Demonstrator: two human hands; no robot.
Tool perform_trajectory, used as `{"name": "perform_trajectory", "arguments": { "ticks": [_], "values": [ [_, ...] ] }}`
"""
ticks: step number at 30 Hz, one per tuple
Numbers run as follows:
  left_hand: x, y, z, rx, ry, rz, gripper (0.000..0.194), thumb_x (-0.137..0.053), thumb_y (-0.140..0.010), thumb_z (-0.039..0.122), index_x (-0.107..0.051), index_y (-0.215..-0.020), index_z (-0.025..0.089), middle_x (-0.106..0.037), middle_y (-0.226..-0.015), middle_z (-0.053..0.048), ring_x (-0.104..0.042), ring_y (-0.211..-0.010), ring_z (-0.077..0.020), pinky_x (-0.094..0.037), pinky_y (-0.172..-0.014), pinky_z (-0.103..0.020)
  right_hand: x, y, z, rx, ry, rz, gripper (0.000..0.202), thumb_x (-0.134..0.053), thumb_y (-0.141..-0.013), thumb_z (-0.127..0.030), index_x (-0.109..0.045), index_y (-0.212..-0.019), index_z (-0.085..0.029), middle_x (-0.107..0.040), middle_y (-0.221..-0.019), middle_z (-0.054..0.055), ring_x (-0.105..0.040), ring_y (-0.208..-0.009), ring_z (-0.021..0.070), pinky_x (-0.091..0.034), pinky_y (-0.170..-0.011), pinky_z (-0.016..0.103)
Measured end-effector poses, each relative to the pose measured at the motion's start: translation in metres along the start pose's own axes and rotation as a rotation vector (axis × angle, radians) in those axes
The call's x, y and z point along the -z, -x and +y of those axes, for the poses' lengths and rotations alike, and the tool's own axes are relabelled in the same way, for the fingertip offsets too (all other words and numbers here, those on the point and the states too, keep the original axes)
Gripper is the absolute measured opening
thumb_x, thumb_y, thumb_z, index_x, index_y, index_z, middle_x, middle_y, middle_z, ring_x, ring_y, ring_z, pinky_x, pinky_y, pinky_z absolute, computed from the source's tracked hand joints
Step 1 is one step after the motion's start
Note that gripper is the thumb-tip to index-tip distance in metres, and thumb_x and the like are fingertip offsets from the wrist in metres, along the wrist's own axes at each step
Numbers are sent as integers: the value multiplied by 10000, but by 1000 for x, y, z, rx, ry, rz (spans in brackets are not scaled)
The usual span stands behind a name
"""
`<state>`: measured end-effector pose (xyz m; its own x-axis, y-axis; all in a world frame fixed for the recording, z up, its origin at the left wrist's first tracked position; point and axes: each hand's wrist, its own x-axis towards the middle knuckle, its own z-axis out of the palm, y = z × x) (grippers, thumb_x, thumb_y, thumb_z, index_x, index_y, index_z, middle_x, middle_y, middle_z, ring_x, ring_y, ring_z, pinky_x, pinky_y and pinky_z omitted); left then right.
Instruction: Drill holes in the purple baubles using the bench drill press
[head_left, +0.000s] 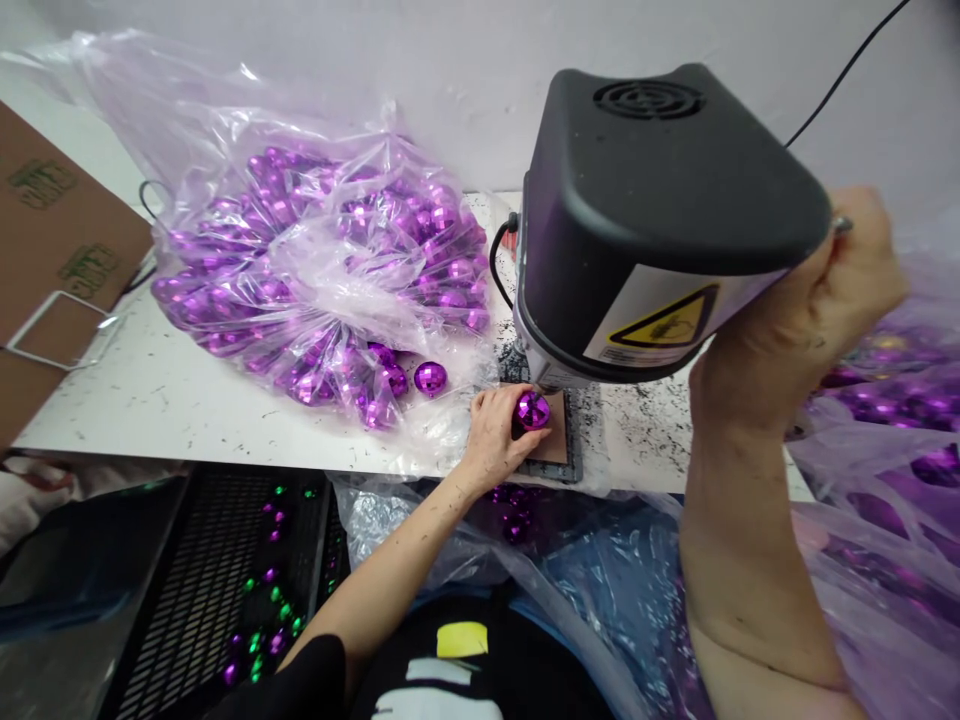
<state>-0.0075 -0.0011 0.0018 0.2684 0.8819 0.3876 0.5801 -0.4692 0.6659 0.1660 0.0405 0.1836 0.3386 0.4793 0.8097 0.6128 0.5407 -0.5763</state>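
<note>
On black machine [675, 190], warning label [660, 320].

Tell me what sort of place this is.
Probably a factory or workshop: a black benchtop machine with a warning label, the left hand holding a purple faceted ball at its base, and a clear plastic bag bulging with more balls.

tabletop [135, 410] bright | plastic bag [322, 260] glare | lower-left dim | right edge blurred

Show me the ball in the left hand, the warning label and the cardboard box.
Purple ball [534, 409]: head view, its faceted surface.
Warning label [666, 318]: head view, its yellow triangle.
Cardboard box [66, 226]: head view, middle of its side panel.
</note>
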Motion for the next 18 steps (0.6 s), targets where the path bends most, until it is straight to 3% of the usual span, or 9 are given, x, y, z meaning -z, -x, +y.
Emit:
{"name": "perform_trajectory", "arguments": {
  "ticks": [6, 12, 14, 18],
  "values": [
    [-2, 0, -1, 15, 4, 2, 500, -749, -830, 367, -525, -1247, 204, -656, -1171, -84, -573, -1108, -256, -363, -1023, -415, 18, 35, -9, 122, 46, 102, 375, -498, -942, -445, -548, -760, -120, -384, -583, -40, -435, -535, -3, -299, -560, 177],
    [0, 0, 2, 18, 12, 5, 484, -760, -819, 337, -530, -1222, 202, -650, -1202, -78, -565, -1124, -253, -361, -1023, -412, 25, 68, 2, 265, -26, 114, 161, -536, -897, -294, -570, -880, -138, -553, -698, -16, -613, -677, 74, -446, -618, 218],
    [0, 0, 2, 17, 11, 12, 483, -764, -814, 329, -530, -1217, 203, -650, -1199, -77, -567, -1118, -253, -363, -1020, -411, 25, 76, 6, 292, -41, 123, 146, -545, -876, -278, -569, -860, -134, -565, -686, -13, -628, -706, 91, -470, -618, 228],
    [-1, 0, 1, 10, 10, 14, 501, -767, -810, 332, -523, -1229, 204, -650, -1200, -78, -566, -1118, -254, -366, -1019, -411, 23, 85, 7, 221, -29, 104, 240, -528, -871, -301, -543, -718, -116, -533, -592, -19, -583, -571, 82, -423, -509, 213]
  ]
}}
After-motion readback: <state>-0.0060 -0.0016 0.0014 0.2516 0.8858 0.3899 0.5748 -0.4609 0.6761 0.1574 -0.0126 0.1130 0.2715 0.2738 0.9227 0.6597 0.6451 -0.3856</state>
